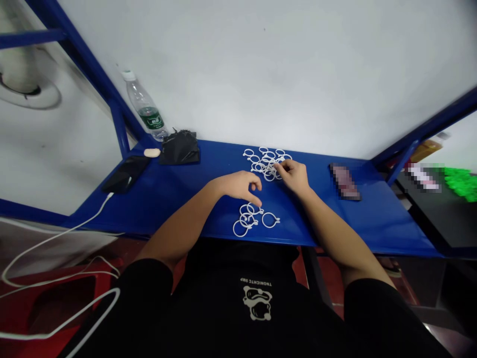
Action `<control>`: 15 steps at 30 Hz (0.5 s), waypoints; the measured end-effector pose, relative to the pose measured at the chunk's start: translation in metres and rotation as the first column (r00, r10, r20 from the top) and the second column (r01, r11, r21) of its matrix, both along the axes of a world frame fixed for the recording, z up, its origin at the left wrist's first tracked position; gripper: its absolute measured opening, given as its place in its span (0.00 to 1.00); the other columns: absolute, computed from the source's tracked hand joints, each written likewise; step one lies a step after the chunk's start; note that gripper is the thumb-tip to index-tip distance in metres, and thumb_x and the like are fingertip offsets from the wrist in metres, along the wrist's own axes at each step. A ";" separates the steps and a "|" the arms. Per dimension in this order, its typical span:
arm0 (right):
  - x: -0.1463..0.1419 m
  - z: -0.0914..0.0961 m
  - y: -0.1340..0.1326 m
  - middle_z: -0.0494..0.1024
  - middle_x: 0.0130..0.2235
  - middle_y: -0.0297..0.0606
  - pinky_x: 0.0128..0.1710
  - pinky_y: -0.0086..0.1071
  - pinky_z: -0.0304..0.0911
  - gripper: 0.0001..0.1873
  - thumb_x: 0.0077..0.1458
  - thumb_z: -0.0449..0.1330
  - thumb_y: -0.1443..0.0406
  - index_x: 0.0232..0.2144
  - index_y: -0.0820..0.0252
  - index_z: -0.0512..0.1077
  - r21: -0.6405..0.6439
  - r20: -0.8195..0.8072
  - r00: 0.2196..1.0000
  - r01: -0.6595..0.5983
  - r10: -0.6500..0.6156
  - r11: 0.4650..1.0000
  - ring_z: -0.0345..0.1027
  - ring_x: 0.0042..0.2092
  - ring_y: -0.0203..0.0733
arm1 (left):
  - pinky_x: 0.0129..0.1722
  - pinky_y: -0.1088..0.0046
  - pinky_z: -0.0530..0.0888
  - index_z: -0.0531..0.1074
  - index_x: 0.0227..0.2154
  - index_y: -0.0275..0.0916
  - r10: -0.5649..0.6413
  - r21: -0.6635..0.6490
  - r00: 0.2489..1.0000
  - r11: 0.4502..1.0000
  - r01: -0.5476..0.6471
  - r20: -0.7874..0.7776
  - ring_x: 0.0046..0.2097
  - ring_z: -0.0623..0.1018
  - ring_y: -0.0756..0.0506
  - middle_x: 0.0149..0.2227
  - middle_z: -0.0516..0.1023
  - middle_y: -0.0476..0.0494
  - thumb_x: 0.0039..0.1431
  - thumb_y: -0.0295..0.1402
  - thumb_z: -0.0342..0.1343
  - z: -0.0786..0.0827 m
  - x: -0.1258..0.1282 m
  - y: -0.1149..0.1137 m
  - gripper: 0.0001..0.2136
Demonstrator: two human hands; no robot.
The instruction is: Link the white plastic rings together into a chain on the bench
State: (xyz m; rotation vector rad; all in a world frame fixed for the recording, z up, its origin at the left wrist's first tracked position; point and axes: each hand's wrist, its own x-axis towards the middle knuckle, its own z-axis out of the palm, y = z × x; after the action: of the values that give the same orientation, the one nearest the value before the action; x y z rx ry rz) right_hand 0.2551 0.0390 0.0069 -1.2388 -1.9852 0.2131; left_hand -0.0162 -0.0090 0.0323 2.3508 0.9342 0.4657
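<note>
A heap of white plastic rings (267,160), each with a small tab on its rim, lies on the blue tabletop (186,199) near the wall. My right hand (295,176) reaches into this heap's right side, thumb and forefinger pinched at a white ring; its fingers partly cover the rings there. Closer to my body, several more white rings (246,219) overlap each other, with one single ring (263,219) just to their right. Above this nearer group hovers my left hand (238,185), fingers curled, thumb apart from them, and nothing visible between.
At the back left stand a plastic bottle (149,112), a black wrapped packet (181,147) and a small pale oval object (152,152). A black phone (126,174) has a white cable (89,219) attached. Another phone (346,182) lies right. Blue frame bars (119,129) flank the table.
</note>
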 end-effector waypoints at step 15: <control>0.000 -0.002 0.003 0.79 0.26 0.37 0.30 0.34 0.59 0.22 0.65 0.62 0.48 0.26 0.55 0.75 -0.053 0.011 1.000 -0.022 0.023 0.998 0.69 0.27 0.41 | 0.39 0.70 0.71 0.84 0.40 0.42 0.004 -0.062 0.975 0.998 -0.018 -0.221 0.42 0.82 0.45 0.42 0.85 0.45 0.60 0.34 0.67 -0.001 0.008 0.001 0.06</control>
State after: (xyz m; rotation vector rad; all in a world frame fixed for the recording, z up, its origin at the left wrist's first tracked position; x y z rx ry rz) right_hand 0.2550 0.0418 0.0048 -1.2542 -2.0159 0.2723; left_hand -0.0085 -0.0076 0.0309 2.3736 1.0462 0.1771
